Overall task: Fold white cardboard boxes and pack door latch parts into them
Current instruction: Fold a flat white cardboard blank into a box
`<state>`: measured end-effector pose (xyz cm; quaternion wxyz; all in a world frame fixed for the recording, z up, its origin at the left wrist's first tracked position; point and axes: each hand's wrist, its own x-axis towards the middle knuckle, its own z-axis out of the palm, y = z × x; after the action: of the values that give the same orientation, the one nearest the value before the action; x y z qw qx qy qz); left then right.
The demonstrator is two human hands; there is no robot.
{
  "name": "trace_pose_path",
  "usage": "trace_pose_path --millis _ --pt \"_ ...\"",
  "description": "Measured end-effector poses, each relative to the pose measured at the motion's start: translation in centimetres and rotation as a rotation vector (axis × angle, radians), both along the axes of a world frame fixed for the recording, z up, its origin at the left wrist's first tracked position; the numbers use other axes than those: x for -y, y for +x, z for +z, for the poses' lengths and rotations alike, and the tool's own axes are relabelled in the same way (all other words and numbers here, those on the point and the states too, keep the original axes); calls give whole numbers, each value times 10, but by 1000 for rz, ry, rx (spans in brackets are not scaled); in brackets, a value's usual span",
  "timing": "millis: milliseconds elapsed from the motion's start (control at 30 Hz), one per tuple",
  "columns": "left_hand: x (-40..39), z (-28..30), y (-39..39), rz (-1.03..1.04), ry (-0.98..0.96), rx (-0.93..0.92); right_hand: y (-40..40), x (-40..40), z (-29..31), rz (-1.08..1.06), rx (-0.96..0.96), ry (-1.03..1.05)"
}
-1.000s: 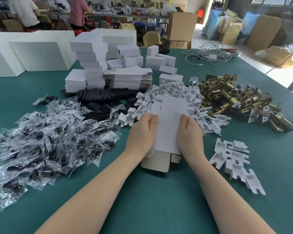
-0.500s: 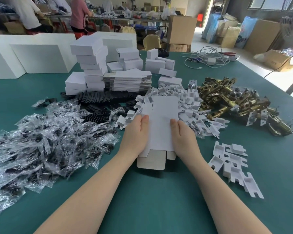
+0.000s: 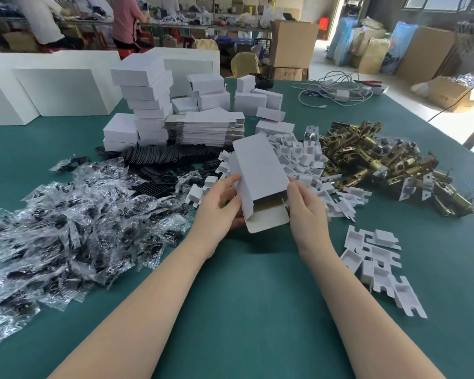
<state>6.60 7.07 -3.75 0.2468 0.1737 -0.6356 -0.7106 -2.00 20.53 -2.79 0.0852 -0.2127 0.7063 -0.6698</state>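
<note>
Holding white box (image 3: 260, 170) aloft | left hand (image 3: 216, 206), right hand (image 3: 305, 206) both gripping its sides | risk: squeezing crushes open flap (image 3: 267, 221)

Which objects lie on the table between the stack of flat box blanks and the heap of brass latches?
In the head view, a pile of white cardboard inserts lies between the flat box blanks and the brass latches.
</note>
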Motion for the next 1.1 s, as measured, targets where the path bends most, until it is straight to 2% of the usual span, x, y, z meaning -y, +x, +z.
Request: trace_pose_path --millis 200,433,500,567,700,800,933,1033,1100 --pt "2 -3 0 -57 -52 21 -1 -4 -2 37 -109 51" --pt "3 1 5 -168 101 -88 0 -7 -5 5 -328 187" --pt "5 2 6 -179 174 -126 -2 -8 -5 8 -332 200" --pt "9 4 7 -216 223 -148 -2 -8 -4 32 -241 134" --pt "15 4 10 -252 179 -134 0 -10 3 150 -19 -101" --pt "16 6 10 -255 177 -119 -5 -12 7 219 84 -173" --pt "23 4 12 -320 209 -142 -13 -17 8 376 367 -286" --pt "25 2 11 -310 228 -143 -15 -24 9 473 354 -270" --pt "24 2 10 -268 193 -121 -15 -25 9 458 287 -203"
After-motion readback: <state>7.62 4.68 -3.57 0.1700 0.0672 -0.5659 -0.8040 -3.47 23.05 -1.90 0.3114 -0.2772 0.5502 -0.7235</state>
